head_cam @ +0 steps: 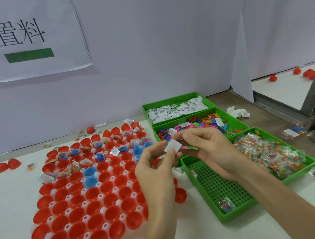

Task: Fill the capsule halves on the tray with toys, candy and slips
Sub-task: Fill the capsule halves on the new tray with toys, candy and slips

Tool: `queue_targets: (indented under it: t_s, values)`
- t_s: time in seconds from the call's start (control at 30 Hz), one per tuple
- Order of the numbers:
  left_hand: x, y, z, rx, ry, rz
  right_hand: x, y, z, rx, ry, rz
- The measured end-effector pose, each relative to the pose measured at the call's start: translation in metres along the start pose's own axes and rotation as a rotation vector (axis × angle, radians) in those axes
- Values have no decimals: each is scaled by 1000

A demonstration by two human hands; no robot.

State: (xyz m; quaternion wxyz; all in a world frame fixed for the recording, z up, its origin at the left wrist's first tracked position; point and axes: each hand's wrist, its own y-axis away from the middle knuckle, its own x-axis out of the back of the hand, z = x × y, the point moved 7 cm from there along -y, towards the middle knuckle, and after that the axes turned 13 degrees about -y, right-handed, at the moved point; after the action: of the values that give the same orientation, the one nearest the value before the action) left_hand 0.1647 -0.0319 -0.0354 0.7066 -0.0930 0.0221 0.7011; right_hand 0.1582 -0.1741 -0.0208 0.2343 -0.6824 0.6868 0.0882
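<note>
1. Both forearms reach in from the near edge, and the left hand (155, 161) and right hand (210, 152) meet above the table with fingers curled.
2. Between them I read a white slip (173, 146). The left thumb lies on its lower edge and the right hand's fingertips pinch its upper edge, so both hands hold it.
3. Just under the right hand's fingers a green toy (191, 147) pokes out beside the slip; I cannot tell how it is gripped.
4. Left of the left hand lies the tray (105, 225) of capsule halves (109, 199), mostly red with a few blue ones (89, 171). The rows beyond the left fingertips carry toys, candy packets and slips; the rows beside the left wrist show only their red insides.
5. Beyond the right fingertips stand a green bin of slips (169, 98) and, nearer, a green bin of toys (234, 120).
6. Right of the right wrist sits a green bin of candy packets (306, 158); beneath the right forearm a fourth green bin (216, 182) holds one candy packet (226, 205).
</note>
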Motion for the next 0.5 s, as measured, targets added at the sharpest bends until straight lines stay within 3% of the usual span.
queue_targets:
  t_s: [0.27, 0.43, 0.5]
  values:
    - [-5, 1, 0, -14, -35, -51, -2, 3, -6, 43, 99, 29]
    - [-2, 0, -2, 4, 33, -9, 15, 2, -16, 125, 119, 216]
    - [-1, 0, -1, 15, 61, 5, 19, 2, -22, 135, 4, 212]
